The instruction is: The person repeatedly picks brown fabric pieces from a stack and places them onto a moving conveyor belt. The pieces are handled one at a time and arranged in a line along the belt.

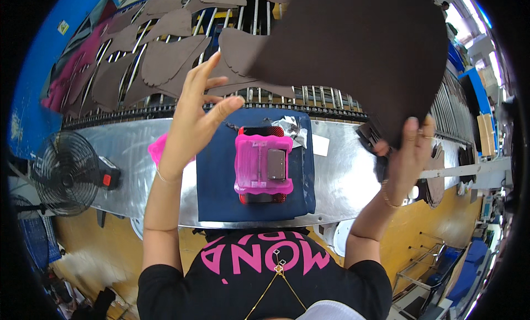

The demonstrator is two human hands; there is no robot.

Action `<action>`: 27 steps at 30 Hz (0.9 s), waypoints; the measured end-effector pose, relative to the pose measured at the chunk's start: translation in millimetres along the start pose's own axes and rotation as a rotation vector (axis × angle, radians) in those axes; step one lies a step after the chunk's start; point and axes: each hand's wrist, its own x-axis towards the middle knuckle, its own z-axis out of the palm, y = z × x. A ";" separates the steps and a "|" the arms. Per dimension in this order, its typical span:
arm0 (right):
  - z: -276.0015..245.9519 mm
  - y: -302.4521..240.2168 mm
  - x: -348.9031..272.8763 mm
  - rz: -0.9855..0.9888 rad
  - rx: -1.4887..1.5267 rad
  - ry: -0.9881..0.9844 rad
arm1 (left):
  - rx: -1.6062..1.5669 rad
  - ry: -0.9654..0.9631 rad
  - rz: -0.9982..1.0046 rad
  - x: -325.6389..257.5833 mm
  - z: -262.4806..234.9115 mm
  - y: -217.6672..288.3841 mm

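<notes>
Head view: big dark-brown sheet [353, 49] lifted above the bench, filling upper right, lower edge pinched in right hand [406, 154]. Looks thin, flat, matte, with a curved cut outline; probably light and floppy, likely to sag or fold if held at one corner only. Best taken at two edges, well apart. Surface appears dry, not slippery; not fragile, though creasing seems possible. Left hand [196, 115] spread wide, fingers up, just at the sheet's left lobe, holding nothing for certain; contact cannot be told. Behind: roller rack [165, 55] covered with more brown cut pieces of the same kind. Below: steel bench [132, 149], navy mat [221, 182] on it, pink block [263, 164] with grey metal insert at mat centre. Fan [66, 173] at far left. Small white tag [320, 145] beside the mat.
</notes>
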 end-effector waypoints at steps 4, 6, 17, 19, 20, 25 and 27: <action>29.5 38.4 -27.2 -0.025 0.069 -0.203 | -0.246 -0.062 -0.231 6.1 -38.2 9.1; 50.0 45.2 -35.6 -0.204 -0.131 -0.320 | -0.187 -0.036 -0.216 1.8 -68.3 12.9; 70.6 61.1 -68.1 -0.193 -0.272 -0.516 | 0.215 -0.016 -0.133 -42.6 -127.0 22.5; 54.0 71.1 -71.7 -0.209 -0.281 -0.470 | 0.214 -0.089 -0.190 -50.6 -118.2 18.1; 45.1 71.8 -75.3 -0.189 -0.301 -0.444 | 0.207 -0.154 -0.192 -51.6 -109.8 17.1; -10.0 101.0 -90.0 -0.096 -0.374 -0.436 | 0.367 -0.386 -0.113 -51.7 -60.3 -1.2; -35.7 110.2 -96.3 -0.101 -0.416 -0.373 | 0.406 -0.449 0.022 -50.9 -40.6 -8.7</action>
